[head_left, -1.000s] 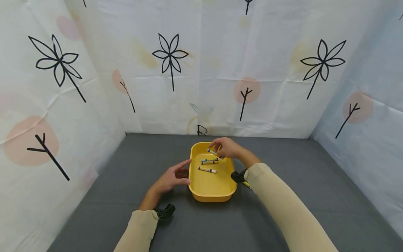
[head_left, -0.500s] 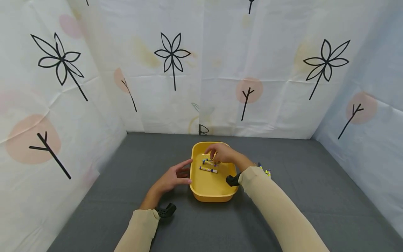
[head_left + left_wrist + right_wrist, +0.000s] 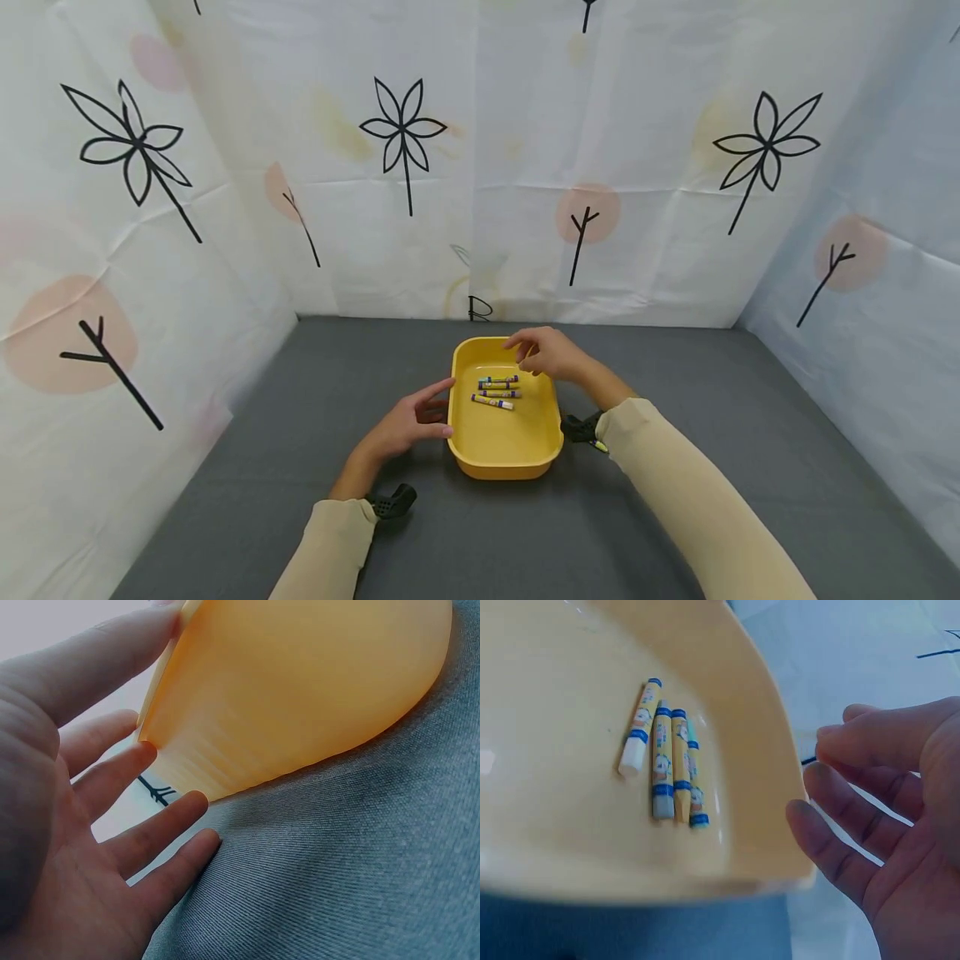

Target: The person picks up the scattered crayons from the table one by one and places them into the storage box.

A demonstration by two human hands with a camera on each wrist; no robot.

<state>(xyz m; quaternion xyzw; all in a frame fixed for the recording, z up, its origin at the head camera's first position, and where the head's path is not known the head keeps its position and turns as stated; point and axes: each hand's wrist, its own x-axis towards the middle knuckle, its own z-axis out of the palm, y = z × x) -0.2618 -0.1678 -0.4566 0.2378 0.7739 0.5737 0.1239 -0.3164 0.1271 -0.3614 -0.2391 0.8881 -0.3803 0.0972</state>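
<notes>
Several crayons lie side by side in a yellow plastic bin [image 3: 495,446]. The right wrist view shows a white crayon [image 3: 640,727], a grey crayon [image 3: 663,761], an ochre crayon [image 3: 680,761] and a teal-tipped crayon [image 3: 697,787]. Above the bin's far right rim, my right hand [image 3: 551,354] hovers with loosely bent fingers, holding nothing. My left hand [image 3: 405,427] rests against the bin's left side. Its thumb [image 3: 112,656] is at the rim, and its spread fingers reach along the outer wall.
Beside the bin's right side, a yellow-green piece [image 3: 598,446] peeks out from under my right wrist, mostly hidden. Dark grey cloth [image 3: 360,367] covers the table. A white printed curtain [image 3: 525,167] hangs behind and along both sides.
My right hand brought a crayon down into the bin, released it beside the others, and rose back toward the far right rim. My left hand stayed at the bin.
</notes>
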